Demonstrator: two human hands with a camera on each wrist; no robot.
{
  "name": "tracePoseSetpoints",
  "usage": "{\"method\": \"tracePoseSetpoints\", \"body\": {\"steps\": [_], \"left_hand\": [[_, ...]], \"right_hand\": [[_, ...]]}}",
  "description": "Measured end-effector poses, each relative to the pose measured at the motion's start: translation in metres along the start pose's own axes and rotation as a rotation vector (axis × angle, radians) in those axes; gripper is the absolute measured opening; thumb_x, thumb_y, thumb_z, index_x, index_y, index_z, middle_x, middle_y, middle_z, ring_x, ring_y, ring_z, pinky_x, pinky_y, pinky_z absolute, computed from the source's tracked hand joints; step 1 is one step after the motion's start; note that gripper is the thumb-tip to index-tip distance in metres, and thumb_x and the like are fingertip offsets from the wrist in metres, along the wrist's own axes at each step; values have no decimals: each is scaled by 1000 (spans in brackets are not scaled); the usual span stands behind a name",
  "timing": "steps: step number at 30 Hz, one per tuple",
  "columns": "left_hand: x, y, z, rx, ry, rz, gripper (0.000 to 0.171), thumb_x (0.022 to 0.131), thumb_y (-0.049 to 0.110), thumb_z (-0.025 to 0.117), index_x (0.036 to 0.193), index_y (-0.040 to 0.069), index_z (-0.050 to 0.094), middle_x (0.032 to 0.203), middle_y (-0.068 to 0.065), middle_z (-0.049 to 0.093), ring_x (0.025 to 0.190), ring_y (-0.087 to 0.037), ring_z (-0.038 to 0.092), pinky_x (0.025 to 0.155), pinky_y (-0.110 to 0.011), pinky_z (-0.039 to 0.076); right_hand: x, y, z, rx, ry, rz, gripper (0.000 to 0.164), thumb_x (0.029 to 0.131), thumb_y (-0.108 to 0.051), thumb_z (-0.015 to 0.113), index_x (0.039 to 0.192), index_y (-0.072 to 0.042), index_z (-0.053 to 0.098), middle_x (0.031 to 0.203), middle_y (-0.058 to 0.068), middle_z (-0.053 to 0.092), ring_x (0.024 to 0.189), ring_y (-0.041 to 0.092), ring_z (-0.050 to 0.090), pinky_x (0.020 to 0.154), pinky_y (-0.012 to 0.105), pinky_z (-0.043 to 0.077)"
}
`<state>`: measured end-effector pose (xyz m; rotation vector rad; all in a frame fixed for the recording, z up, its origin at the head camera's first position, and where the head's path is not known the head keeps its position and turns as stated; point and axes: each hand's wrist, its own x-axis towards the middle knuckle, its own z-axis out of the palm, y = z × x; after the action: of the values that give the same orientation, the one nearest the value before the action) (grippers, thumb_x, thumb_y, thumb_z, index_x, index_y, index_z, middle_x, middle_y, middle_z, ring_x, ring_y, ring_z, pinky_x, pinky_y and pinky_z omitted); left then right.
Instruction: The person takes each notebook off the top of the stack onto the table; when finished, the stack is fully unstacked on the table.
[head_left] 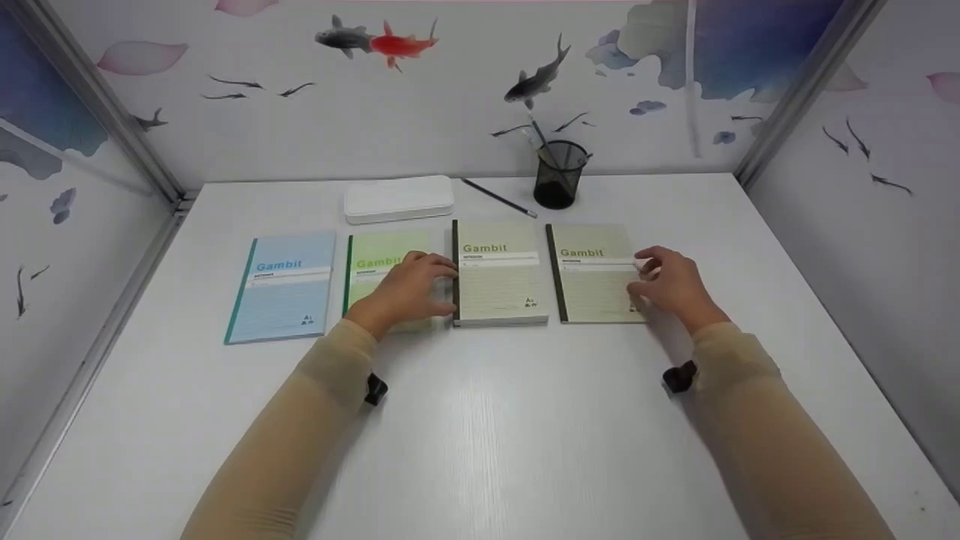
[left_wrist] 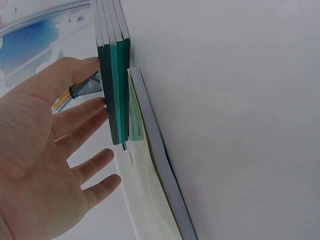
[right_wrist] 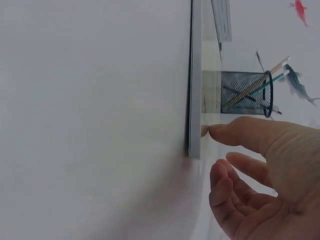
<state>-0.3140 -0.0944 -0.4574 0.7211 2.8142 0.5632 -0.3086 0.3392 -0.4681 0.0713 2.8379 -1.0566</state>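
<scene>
Four places along the table hold Gambit notebooks. My left hand (head_left: 409, 292) reaches over a light green notebook (head_left: 382, 241), partly covering it. Its fingertips touch the spine side of a stack of notebooks (head_left: 499, 289); the left wrist view shows several dark and teal spines (left_wrist: 116, 95) there, the fingers fairly straight. At the right edge of a single olive-green notebook (head_left: 596, 289) is my right hand (head_left: 671, 285). In the right wrist view its thumb (right_wrist: 235, 131) touches the cover, while the other fingers bend loosely beside the edge without gripping.
A light blue notebook (head_left: 289, 300) lies at the far left. Behind the row are a white case (head_left: 399, 199), a dark pencil (head_left: 499, 197) and a black mesh pen holder (head_left: 559, 176) with pencils in it. Printed wall panels (head_left: 450, 112) enclose the back and sides.
</scene>
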Motion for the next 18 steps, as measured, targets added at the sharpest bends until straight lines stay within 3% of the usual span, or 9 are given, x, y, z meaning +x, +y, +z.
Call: {"method": "tracePoseSetpoints", "body": {"steps": [3,8,13,18], "left_hand": [[1,0,1,-2,1,-11,58,90,39,79,140,13,64,153,-1,53,148,-32,35,123,-51,34],[1,-1,1,0,3,-2,59,90,39,79,140,11,65,152,-2,54,147,-33,37,122,-50,35],[0,-1,0,-11,4,-3,59,90,37,80,140,11,64,153,-2,54,147,-33,37,123,-48,35],[-1,0,1,-21,-1,-3,59,91,37,79,142,10,63,154,-2,52,148,-33,36,123,-48,34]], "right_hand": [[-1,-11,11,62,12,-25,56,92,-13,74,144,-2,55,121,20,63,109,32,65,84,33,56],[4,-37,40,180,-56,5,45,97,-21,72,138,-7,61,120,15,67,93,22,70,70,24,58],[11,-66,67,242,-108,5,39,99,-22,69,135,-7,63,118,14,67,88,19,70,71,25,58],[18,-87,82,279,-121,25,41,97,-25,71,134,-7,64,117,13,66,88,20,70,71,27,59]]}}
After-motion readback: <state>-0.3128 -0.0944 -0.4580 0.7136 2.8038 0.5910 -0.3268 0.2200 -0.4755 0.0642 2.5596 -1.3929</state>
